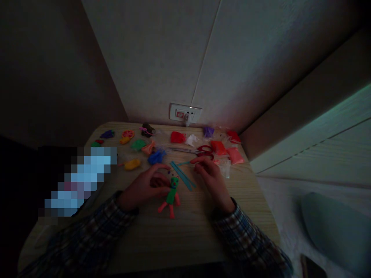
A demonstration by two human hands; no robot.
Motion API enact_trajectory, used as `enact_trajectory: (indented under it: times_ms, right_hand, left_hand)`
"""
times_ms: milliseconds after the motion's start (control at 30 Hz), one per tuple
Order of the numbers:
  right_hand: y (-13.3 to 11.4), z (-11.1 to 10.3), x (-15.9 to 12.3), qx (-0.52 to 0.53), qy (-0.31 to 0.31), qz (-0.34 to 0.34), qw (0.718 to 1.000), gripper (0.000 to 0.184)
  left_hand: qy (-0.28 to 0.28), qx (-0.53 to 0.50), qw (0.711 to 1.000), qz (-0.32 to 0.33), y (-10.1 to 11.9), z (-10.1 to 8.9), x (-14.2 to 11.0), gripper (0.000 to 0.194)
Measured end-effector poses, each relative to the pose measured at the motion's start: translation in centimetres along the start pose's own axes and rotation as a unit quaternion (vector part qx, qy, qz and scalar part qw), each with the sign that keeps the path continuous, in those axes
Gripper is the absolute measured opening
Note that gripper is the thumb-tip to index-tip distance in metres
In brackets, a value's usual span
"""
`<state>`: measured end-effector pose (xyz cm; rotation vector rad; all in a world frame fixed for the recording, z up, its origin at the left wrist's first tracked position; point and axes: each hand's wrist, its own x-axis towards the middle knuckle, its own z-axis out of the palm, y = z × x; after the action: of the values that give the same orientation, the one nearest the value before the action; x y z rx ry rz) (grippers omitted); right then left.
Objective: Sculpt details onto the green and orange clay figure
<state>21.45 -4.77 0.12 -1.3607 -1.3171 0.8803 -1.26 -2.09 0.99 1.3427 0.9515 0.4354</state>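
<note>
A small clay figure [172, 195] with a green head and body and pinkish-red limbs is near the table's front middle. My left hand [146, 187] curls at its left side, thumb and fingers against its body; the exact contact is partly hidden. To the right, my right hand [211, 179] has its thumb and index finger pinched at the end of a thin blue modelling tool [183, 164]. More flat blue modelling tools [183, 176] lie between the hands, just behind the figure. The picture is dim, so fine details blur.
Red-handled scissors [205, 150] lie behind my right hand. Clay packets, including blue [156, 157], yellow [131, 165], red [177, 137] and orange [218, 147], spread across the wooden table [197, 235]. A pixelated bright screen [84, 177] stands left. A wall socket [185, 113] is behind.
</note>
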Motion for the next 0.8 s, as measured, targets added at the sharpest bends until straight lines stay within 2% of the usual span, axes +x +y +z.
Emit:
enact_trajectory:
  times_ms: [100, 200, 367, 600, 700, 800]
  right_hand:
    - [0.1, 0.0, 0.0, 0.003, 0.000, 0.001, 1.000, 0.013]
    - [0.0, 0.0, 0.1, 0.004, 0.000, 0.005, 1.000, 0.013]
    - [-0.2, 0.0, 0.1, -0.011, -0.013, 0.007, 1.000, 0.013]
    - [-0.1, 0.0, 0.0, -0.015, -0.018, 0.004, 1.000, 0.014]
    - [-0.6, -0.3, -0.1, -0.018, -0.040, 0.003, 0.999, 0.014]
    - [-1.2, -0.7, -0.4, -0.047, -0.097, -0.011, 0.994, 0.014]
  left_hand:
    - [-0.019, -0.013, 1.000, -0.009, 0.0, 0.1, -0.1, 0.061]
    - [-0.028, 0.017, 0.999, 0.002, 0.1, 0.2, -0.2, 0.059]
    - [-0.023, 0.072, 0.997, 0.020, 0.0, 0.1, -0.2, 0.054]
    - [-0.026, 0.078, 0.996, 0.031, -0.4, -0.2, -0.1, 0.056]
    - [-0.028, 0.078, 0.996, 0.027, 0.0, -0.4, -0.3, 0.057]
    - [-0.023, 0.103, 0.994, 0.030, 0.4, -0.7, -0.6, 0.044]
